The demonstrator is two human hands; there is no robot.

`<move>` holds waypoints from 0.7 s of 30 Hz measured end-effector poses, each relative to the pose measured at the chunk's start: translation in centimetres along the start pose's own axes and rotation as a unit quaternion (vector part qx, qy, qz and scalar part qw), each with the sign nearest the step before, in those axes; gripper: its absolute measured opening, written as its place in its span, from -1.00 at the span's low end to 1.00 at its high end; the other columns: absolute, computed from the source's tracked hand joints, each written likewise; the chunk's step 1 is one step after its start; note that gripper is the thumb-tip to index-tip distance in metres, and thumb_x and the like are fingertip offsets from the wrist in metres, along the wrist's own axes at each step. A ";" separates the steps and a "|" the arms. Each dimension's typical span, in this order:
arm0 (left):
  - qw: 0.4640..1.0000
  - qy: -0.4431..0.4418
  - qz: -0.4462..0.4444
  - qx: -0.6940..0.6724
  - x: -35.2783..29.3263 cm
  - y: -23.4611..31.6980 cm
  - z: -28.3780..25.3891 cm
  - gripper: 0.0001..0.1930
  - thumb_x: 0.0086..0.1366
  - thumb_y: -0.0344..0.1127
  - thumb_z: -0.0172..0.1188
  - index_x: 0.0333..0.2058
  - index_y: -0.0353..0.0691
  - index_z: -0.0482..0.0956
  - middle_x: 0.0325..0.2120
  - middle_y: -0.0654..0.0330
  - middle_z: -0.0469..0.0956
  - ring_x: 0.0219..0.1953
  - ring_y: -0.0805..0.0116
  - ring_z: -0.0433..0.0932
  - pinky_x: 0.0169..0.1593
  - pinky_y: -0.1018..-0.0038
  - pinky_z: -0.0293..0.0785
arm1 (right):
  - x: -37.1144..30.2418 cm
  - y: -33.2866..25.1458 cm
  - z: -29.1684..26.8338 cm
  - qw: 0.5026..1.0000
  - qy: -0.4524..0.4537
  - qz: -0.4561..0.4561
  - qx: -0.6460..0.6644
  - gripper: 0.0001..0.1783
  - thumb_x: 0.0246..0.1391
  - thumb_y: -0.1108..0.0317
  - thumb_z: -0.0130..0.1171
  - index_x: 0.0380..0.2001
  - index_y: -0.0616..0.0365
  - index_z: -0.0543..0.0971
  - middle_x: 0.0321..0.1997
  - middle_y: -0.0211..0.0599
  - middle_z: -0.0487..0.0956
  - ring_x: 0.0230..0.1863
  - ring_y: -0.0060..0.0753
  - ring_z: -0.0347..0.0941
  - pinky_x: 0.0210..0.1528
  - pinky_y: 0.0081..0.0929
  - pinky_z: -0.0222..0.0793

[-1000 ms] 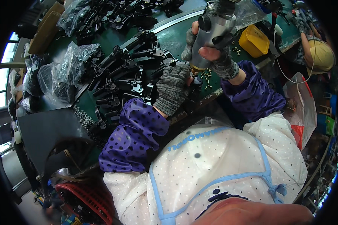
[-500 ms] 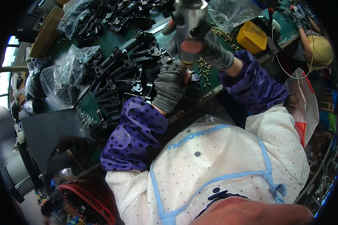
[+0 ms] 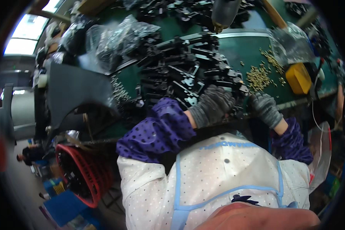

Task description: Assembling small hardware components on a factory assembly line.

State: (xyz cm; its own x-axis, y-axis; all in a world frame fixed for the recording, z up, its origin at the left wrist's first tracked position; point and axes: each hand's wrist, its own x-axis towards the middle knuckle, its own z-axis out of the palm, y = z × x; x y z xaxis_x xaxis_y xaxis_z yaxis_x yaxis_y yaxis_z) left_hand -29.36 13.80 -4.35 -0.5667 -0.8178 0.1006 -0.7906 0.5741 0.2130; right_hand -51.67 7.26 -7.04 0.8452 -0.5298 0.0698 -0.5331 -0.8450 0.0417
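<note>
My left hand (image 3: 214,104), in a grey knit glove, is closed around a black metal part (image 3: 241,89) at the table's near edge; most of the part is hidden under the fingers. To its right, my right hand (image 3: 266,110), gloved alike, has its fingers curled together beside a heap of small brass screws (image 3: 258,78). Whatever its fingertips hold is too small or too covered to make out. Beyond both hands a grey power screwdriver (image 3: 224,14) hangs bit-down, touched by neither. Many similar black metal parts (image 3: 172,76) lie piled left of and behind my left hand.
Clear plastic bags (image 3: 120,42) lie at the back left, with another bag (image 3: 293,44) at the back right. A yellow container (image 3: 298,78) stands right of the screws. Small silver pieces (image 3: 119,90) lie beside a dark panel (image 3: 74,94). Below left is a red basket (image 3: 74,170).
My right hand has let go of the power screwdriver and come down near the brass screws. The screwdriver now hangs higher and farther off. The whole view has shifted.
</note>
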 end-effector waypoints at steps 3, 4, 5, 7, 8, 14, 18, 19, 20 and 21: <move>0.993 0.078 0.036 -0.078 -0.8 -1.2 -1.3 -0.62 -0.15 -0.03 0.16 -0.41 -0.19 0.46 -0.47 0.18 0.42 -0.39 0.22 0.39 -0.29 0.33 0.29 | 0.0 0.5 0.9 0.999 0.002 -0.029 -0.027 -0.85 -0.26 0.30 0.04 -0.54 0.09 0.39 -0.59 -0.29 0.36 -0.54 -0.32 0.34 -0.53 -0.42 0.25; 0.985 0.135 0.000 -0.106 -1.2 -2.7 -2.4 -0.67 -0.11 -0.09 0.17 -0.43 -0.19 0.47 -0.50 0.17 0.42 -0.41 0.22 0.40 -0.31 0.36 0.31 | 0.0 0.7 1.2 0.999 0.005 -0.037 -0.025 -0.78 -0.29 0.25 0.09 -0.53 0.11 0.39 -0.59 -0.27 0.36 -0.54 -0.28 0.34 -0.53 -0.39 0.25; 0.972 0.188 -0.036 -0.133 -1.9 -4.8 -3.6 -0.73 -0.08 -0.14 0.19 -0.45 -0.20 0.47 -0.53 0.16 0.43 -0.43 0.22 0.42 -0.33 0.38 0.34 | 0.1 0.8 1.2 0.999 0.007 -0.038 -0.022 -0.78 -0.29 0.25 0.09 -0.53 0.11 0.39 -0.59 -0.27 0.36 -0.54 -0.28 0.34 -0.53 -0.39 0.25; 0.939 0.277 -0.175 -0.101 -3.4 -10.9 -5.2 -0.85 -0.02 -0.30 0.17 -0.47 -0.20 0.47 -0.56 0.13 0.44 -0.47 0.20 0.44 -0.36 0.42 0.37 | 0.2 1.1 0.9 1.000 0.009 -0.012 0.011 -0.79 -0.34 0.28 0.10 -0.55 0.11 0.39 -0.59 -0.27 0.36 -0.53 -0.28 0.34 -0.55 -0.38 0.24; 0.929 0.309 -0.203 -0.005 -5.0 -14.2 -5.7 -0.90 -0.01 -0.37 0.14 -0.47 -0.22 0.47 -0.55 0.12 0.45 -0.47 0.17 0.43 -0.34 0.41 0.37 | 0.4 1.0 0.6 0.998 0.010 0.009 0.054 -0.83 -0.35 0.34 0.09 -0.58 0.11 0.39 -0.60 -0.26 0.36 -0.54 -0.25 0.34 -0.55 -0.36 0.24; 0.925 0.077 -0.343 0.145 -10.4 -25.3 -4.0 -0.78 -0.07 -0.31 0.17 -0.35 -0.07 0.52 -0.43 0.13 0.49 -0.33 0.15 0.46 -0.22 0.36 0.37 | 1.0 1.7 -0.3 0.989 0.033 0.052 0.136 -0.88 -0.28 0.46 0.04 -0.52 0.15 0.42 -0.63 -0.18 0.40 -0.58 -0.17 0.37 -0.57 -0.37 0.28; 0.908 0.117 -0.401 0.008 -10.1 -26.9 -3.5 -0.79 -0.07 -0.28 0.18 -0.36 -0.05 0.55 -0.37 0.09 0.48 -0.30 0.19 0.45 -0.19 0.38 0.37 | 1.4 2.4 -0.9 0.976 0.155 0.066 0.137 -0.90 -0.24 0.49 0.05 -0.52 0.13 0.44 -0.60 -0.21 0.43 -0.57 -0.18 0.38 -0.57 -0.38 0.28; 0.911 0.116 -0.397 0.005 -10.1 -26.8 -3.3 -0.79 -0.07 -0.28 0.18 -0.36 -0.05 0.55 -0.37 0.09 0.48 -0.30 0.19 0.45 -0.19 0.38 0.37 | 1.9 2.5 -1.5 0.976 0.153 0.071 0.135 -0.90 -0.24 0.49 0.05 -0.52 0.13 0.44 -0.60 -0.21 0.43 -0.57 -0.18 0.38 -0.57 -0.38 0.28; 0.922 0.122 -0.367 -0.021 -10.5 -26.6 -3.2 -0.76 -0.06 -0.25 0.17 -0.33 -0.03 0.53 -0.36 0.09 0.48 -0.28 0.15 0.44 -0.19 0.38 0.36 | 2.7 2.4 -2.6 0.978 0.155 0.052 0.131 -0.89 -0.23 0.50 0.05 -0.51 0.12 0.44 -0.59 -0.22 0.43 -0.56 -0.18 0.38 -0.56 -0.39 0.29; 0.933 0.129 -0.332 -0.047 -10.1 -25.8 -3.8 -0.73 -0.05 -0.22 0.16 -0.30 -0.02 0.52 -0.35 0.09 0.48 -0.26 0.12 0.43 -0.18 0.38 0.35 | 3.3 2.4 -3.2 0.979 0.159 0.036 0.123 -0.88 -0.23 0.50 0.05 -0.50 0.11 0.45 -0.58 -0.23 0.44 -0.56 -0.19 0.38 -0.55 -0.39 0.29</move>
State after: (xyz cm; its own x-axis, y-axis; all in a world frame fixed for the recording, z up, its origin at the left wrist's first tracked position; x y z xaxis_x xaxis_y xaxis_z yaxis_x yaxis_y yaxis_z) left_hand -2.37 7.03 -7.15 0.1249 -0.9817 0.1436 -0.9167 -0.0588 0.3952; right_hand -50.33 3.73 -3.49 0.7306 -0.5725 0.3721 -0.5330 -0.8188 -0.2134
